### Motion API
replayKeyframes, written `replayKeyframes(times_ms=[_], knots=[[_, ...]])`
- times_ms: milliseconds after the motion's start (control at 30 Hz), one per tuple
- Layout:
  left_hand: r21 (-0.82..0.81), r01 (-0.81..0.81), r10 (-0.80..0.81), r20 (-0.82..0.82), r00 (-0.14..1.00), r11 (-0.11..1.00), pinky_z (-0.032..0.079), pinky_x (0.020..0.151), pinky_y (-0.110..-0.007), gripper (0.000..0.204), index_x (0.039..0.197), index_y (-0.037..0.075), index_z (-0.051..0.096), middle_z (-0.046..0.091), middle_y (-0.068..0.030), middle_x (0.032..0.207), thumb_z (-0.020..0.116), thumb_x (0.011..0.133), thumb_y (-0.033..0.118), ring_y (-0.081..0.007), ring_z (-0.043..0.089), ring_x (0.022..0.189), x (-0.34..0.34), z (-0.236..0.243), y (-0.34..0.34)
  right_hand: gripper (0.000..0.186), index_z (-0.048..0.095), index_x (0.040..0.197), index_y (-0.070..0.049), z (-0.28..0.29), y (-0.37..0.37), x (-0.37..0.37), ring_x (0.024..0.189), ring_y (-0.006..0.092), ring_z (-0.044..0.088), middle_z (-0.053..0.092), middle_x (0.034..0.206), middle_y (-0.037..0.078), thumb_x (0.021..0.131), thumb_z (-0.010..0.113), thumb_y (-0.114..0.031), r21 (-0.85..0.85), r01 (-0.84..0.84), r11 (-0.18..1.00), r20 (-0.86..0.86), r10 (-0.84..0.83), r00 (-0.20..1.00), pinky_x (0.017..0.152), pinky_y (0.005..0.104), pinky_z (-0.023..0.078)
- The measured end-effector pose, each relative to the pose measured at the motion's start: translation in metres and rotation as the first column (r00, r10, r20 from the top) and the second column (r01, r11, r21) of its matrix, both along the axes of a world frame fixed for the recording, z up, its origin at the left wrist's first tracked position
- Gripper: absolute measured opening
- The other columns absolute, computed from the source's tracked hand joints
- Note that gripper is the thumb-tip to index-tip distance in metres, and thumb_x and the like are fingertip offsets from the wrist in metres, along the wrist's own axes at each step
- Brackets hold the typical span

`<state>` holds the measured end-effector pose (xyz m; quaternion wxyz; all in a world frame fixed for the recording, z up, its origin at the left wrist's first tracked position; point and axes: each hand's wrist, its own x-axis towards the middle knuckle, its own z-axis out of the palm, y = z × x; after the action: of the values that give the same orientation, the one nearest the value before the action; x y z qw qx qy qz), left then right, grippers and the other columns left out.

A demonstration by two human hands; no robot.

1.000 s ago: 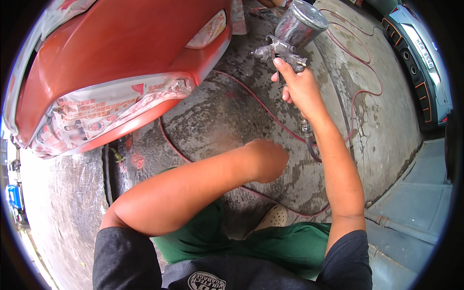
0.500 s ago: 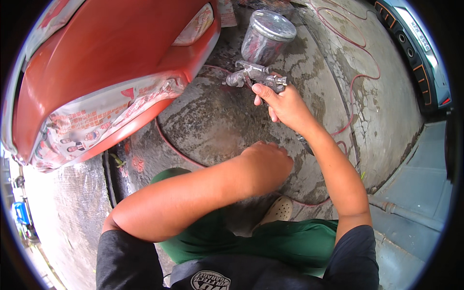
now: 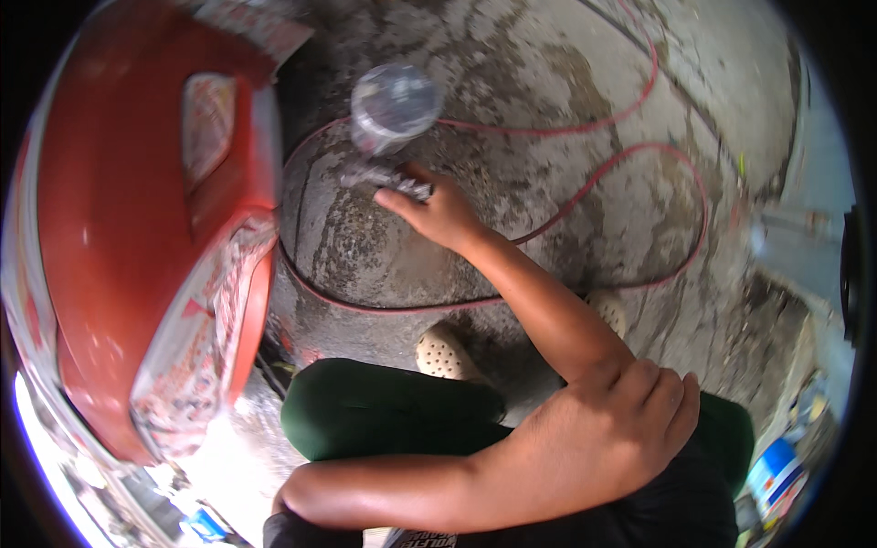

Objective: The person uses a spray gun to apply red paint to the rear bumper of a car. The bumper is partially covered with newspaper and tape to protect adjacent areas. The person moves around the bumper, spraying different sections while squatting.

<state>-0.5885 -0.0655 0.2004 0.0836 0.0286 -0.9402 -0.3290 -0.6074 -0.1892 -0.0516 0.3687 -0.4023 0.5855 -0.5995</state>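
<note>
While the right hand (image 3: 440,215) is wrapped round the gun (image 3: 388,178), nozzle toward the red bumper (image 3: 119,201) but apart from it, the left hand (image 3: 639,416) lies across the right elbow (image 3: 585,347); can't tell if gripping. Likely step: spray pass. Next move calls for even spacing, hose (image 3: 393,310) kept clear.

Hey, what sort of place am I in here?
Probably a car-painting workspace: masking sheets cover openings in a red car bumper, and your right hand holds a cup-fed spray gun.
</note>
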Motion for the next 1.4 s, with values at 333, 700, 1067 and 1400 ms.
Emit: replayKeyframes(times_ms=[333,700,1067,1400], knots=[[0.122,0.164,-0.177,0.103,0.979,0.979,0.05,0.059,-0.024,0.042,0.114,-0.001,0.07,0.063,-0.0066,0.095,0.068,0.074,0.013,-0.013,0.063,0.075,0.007,-0.053,0.013,0.052,0.07,0.118,-0.014,-0.02,0.03,0.018,0.072,0.0303,0.072,0.073,0.077,0.012,0.092,0.07,-0.06,0.111,-0.185,0.976,0.181,0.163,0.97,0.071,0.043,0.054],[0.095,0.152,-0.164,0.13,0.978,0.984,0.049,0.059,-0.023,0.038,0.108,0.002,0.071,0.064,-0.0072,0.093,0.068,0.072,0.015,-0.0136,0.064,0.076,0.012,-0.045,0.0,0.053,0.069,0.121,-0.013,-0.004,0.008,0.011,0.086,0.0269,0.075,0.077,0.096,0.013,0.092,0.074,-0.057,0.207,-0.256,0.944,0.221,0.21,0.952,0.079,0.0392,0.055],[0.065,0.181,-0.191,0.214,0.958,0.981,0.052,0.061,-0.025,0.035,0.109,0.003,0.071,0.067,-0.0077,0.097,0.071,0.076,0.014,-0.0138,0.066,0.078,0.009,-0.047,-0.006,0.052,0.069,0.128,-0.015,-0.016,-0.007,-0.01,0.056,0.0133,0.065,0.073,0.074,0.005,0.093,0.075,-0.052,0.143,-0.08,0.986,0.202,0.05,0.978,0.058,0.0332,0.051],[0.039,0.14,-0.145,0.334,0.931,0.989,0.053,0.065,-0.031,0.017,0.097,0.006,0.066,0.063,-0.0058,0.089,0.069,0.082,0.014,-0.0178,0.065,0.078,0.009,-0.058,-0.025,0.056,0.069,0.127,-0.016,-0.018,-0.046,-0.031,0.096,0.0305,0.075,0.078,0.099,0.014,0.09,0.075,-0.057,0.028,-0.015,1.0,0.163,0.01,0.987,0.086,0.0406,0.056]])
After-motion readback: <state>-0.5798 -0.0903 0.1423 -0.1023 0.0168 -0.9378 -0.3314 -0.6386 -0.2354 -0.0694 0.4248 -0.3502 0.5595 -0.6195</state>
